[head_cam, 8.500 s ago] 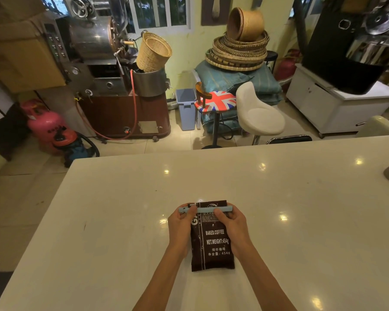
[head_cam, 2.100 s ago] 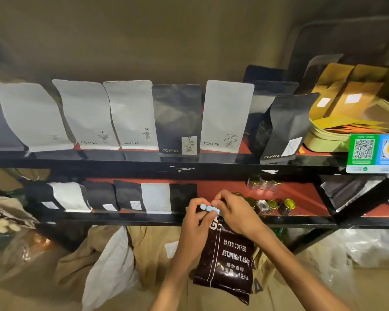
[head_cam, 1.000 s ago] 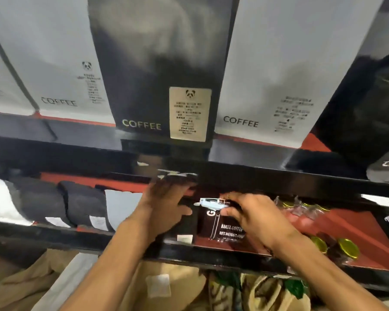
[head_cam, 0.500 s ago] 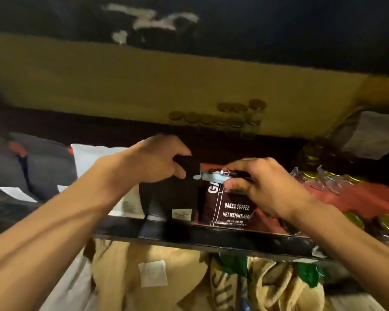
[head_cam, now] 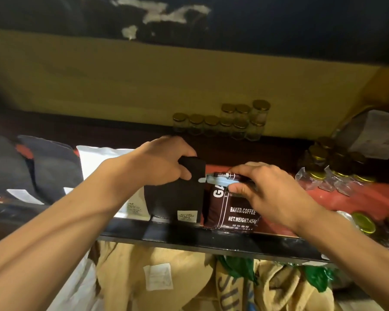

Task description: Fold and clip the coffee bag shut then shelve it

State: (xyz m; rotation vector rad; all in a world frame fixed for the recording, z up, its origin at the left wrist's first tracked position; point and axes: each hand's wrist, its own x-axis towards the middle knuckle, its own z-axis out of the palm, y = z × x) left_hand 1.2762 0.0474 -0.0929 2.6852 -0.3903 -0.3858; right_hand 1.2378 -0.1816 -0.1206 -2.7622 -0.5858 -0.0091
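Coffee bag [head_cam: 231,209], folded and clipped [head_cam: 218,179], is stood on the shelf [head_cam: 200,240], pinched at its top by the right hand [head_cam: 267,194], a black pouch [head_cam: 177,194] beside it held aside by the left hand [head_cam: 162,162]; only release is judged left.

I read "BAKED.COFFEE" and "NET.WEIGHT:454g" on the brown coffee bag [head_cam: 230,209], plus big letters "GA" near its top; smaller print below is illegible, as is the label on the black pouch [head_cam: 177,194] beside it.
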